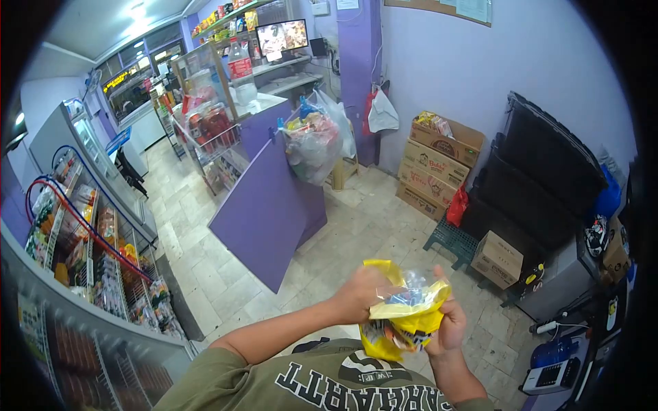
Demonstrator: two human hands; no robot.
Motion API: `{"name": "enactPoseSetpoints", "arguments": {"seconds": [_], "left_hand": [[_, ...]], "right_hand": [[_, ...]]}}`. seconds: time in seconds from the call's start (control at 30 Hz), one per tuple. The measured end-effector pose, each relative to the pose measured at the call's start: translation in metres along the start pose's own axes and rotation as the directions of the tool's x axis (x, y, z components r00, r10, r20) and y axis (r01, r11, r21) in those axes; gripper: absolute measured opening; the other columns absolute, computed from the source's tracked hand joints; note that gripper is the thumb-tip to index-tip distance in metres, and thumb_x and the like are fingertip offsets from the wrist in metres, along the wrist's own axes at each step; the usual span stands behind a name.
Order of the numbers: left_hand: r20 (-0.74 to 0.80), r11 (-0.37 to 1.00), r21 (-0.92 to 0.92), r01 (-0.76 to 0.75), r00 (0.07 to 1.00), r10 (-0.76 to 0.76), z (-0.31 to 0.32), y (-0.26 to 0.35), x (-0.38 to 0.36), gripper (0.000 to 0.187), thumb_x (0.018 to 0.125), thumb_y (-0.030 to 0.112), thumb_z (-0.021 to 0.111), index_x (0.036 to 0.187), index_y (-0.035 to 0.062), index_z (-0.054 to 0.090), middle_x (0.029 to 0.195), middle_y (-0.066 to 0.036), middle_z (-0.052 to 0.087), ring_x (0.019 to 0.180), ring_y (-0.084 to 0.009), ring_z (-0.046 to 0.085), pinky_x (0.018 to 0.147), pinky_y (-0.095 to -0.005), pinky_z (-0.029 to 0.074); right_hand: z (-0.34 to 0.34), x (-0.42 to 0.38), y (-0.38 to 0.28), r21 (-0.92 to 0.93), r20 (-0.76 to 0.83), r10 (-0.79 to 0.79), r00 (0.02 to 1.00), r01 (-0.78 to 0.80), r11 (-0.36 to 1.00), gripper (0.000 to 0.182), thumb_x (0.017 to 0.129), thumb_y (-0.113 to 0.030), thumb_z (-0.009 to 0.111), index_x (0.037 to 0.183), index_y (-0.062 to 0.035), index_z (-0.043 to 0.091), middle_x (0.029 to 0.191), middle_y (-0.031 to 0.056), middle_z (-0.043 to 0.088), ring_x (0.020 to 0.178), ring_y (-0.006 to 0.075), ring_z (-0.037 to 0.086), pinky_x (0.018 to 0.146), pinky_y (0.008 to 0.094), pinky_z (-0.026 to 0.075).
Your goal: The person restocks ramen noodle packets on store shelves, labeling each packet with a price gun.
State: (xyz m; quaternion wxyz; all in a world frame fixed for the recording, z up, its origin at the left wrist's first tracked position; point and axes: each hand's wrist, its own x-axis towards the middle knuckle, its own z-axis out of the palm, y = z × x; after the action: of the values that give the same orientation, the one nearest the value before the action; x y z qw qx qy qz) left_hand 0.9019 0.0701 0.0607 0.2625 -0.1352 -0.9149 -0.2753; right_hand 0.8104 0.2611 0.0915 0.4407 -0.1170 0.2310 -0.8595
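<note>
A yellow plastic bag (401, 329) with dark print is held up in front of my chest, its mouth open toward the camera. Clear plastic and something blue (409, 296) show inside the opening. My left hand (361, 294) is closed on the bag's left edge, with the knuckles up. On the other side, my right hand (449, 322) grips the bag's right side, its fingers partly behind the yellow plastic.
A purple panel (264, 205) stands ahead, with a stuffed clear bag (312, 147) hanging at its top. Stacked cartons (435, 171), a green stool (452, 240) and a small box (497, 260) are at the right. Snack racks (89, 240) line the left.
</note>
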Motion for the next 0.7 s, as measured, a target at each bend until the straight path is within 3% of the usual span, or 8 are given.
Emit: {"name": "enactPoseSetpoints", "arguments": {"seconds": [0.03, 0.17, 0.2, 0.27, 0.43, 0.57, 0.63, 0.7], "left_hand": [[-0.116, 0.989, 0.122, -0.079, 0.989, 0.094, -0.005, -0.016, 0.010, 0.027, 0.067, 0.024, 0.074, 0.092, 0.0167, 0.070, 0.105, -0.009, 0.058, 0.089, -0.0234, 0.055, 0.086, -0.0430, 0.036], [-0.171, 0.969, -0.120, -0.215, 0.966, 0.194, -0.009, -0.048, 0.068, 0.015, 0.067, 0.017, 0.072, 0.079, 0.0108, 0.066, 0.121, -0.008, 0.049, 0.104, -0.0314, 0.052, 0.095, -0.0451, 0.035], [-0.041, 0.901, -0.430, -0.063, 0.998, 0.050, 0.007, -0.053, 0.077, 0.012, 0.070, 0.013, 0.069, 0.078, 0.0080, 0.063, 0.118, -0.011, 0.053, 0.103, -0.0314, 0.054, 0.091, -0.0408, 0.042], [-0.012, 0.819, -0.570, -0.058, 0.998, 0.062, 0.032, -0.075, 0.099, 0.014, 0.071, 0.010, 0.067, 0.082, 0.0065, 0.060, 0.103, -0.011, 0.059, 0.092, -0.0291, 0.060, 0.078, -0.0350, 0.048], [-0.272, 0.840, -0.538, -0.071, 0.958, -0.094, 0.043, -0.154, 0.164, 0.018, 0.073, 0.012, 0.067, 0.089, 0.0066, 0.058, 0.084, -0.008, 0.062, 0.074, -0.0264, 0.062, 0.067, -0.0320, 0.049], [-0.309, 0.932, -0.338, -0.130, 0.951, 0.021, 0.018, -0.189, 0.216, 0.036, 0.069, 0.014, 0.063, 0.104, 0.0074, 0.059, 0.079, -0.007, 0.060, 0.066, -0.0292, 0.059, 0.061, -0.0358, 0.047], [-0.151, 0.980, -0.170, -0.102, 0.986, 0.076, -0.003, -0.217, 0.228, 0.042, 0.069, 0.016, 0.062, 0.111, 0.0075, 0.058, 0.077, -0.008, 0.056, 0.069, -0.0309, 0.055, 0.063, -0.0385, 0.044], [-0.120, 0.970, -0.241, -0.017, 0.993, -0.013, -0.004, -0.253, 0.235, 0.042, 0.069, 0.017, 0.062, 0.110, 0.0081, 0.058, 0.079, -0.008, 0.054, 0.076, -0.0305, 0.054, 0.069, -0.0398, 0.042]], "right_hand": [[-0.008, 0.014, -0.005, -0.017, -0.079, -0.050, 0.996, 0.048, 0.999, 0.070, 0.078, -0.009, 0.041, 0.144, -0.0076, 0.021, 0.131, 0.0191, 0.046, 0.116, 0.0339, 0.051, 0.102, 0.0460, 0.039], [-0.074, 0.086, 0.012, -0.241, -0.158, 0.125, 0.980, -0.161, 0.957, 0.047, 0.093, -0.023, 0.050, 0.137, -0.0109, 0.039, 0.123, 0.0118, 0.054, 0.110, 0.0226, 0.056, 0.095, 0.0401, 0.046], [-0.062, 0.089, 0.014, -0.441, -0.250, 0.224, 0.942, -0.316, 0.840, 0.043, 0.092, -0.022, 0.051, 0.133, -0.0106, 0.042, 0.122, 0.0100, 0.054, 0.110, 0.0210, 0.056, 0.093, 0.0385, 0.047], [-0.069, 0.117, 0.011, -0.488, -0.190, 0.450, 0.873, -0.482, 0.728, 0.042, 0.092, -0.022, 0.052, 0.131, -0.0101, 0.044, 0.119, 0.0094, 0.055, 0.107, 0.0203, 0.057, 0.092, 0.0376, 0.048], [-0.102, 0.219, -0.031, -0.394, -0.073, 0.626, 0.776, -0.599, 0.697, 0.037, 0.091, -0.020, 0.054, 0.125, -0.0086, 0.046, 0.112, 0.0079, 0.057, 0.101, 0.0187, 0.059, 0.087, 0.0354, 0.050], [-0.119, 0.280, -0.058, -0.295, -0.062, 0.624, 0.779, -0.612, 0.734, 0.034, 0.090, -0.018, 0.055, 0.121, -0.0075, 0.049, 0.106, 0.0068, 0.059, 0.096, 0.0173, 0.061, 0.084, 0.0336, 0.051], [-0.119, 0.312, -0.069, -0.208, -0.085, 0.557, 0.826, -0.562, 0.801, 0.032, 0.089, -0.017, 0.056, 0.119, -0.0069, 0.050, 0.104, 0.0062, 0.060, 0.093, 0.0167, 0.061, 0.082, 0.0327, 0.052], [-0.080, 0.349, -0.074, -0.355, -0.261, 0.316, 0.912, -0.395, 0.848, 0.015, 0.086, -0.010, 0.057, 0.100, -0.0066, 0.056, 0.088, 0.0052, 0.061, 0.080, 0.0152, 0.063, 0.074, 0.0297, 0.053]]}}
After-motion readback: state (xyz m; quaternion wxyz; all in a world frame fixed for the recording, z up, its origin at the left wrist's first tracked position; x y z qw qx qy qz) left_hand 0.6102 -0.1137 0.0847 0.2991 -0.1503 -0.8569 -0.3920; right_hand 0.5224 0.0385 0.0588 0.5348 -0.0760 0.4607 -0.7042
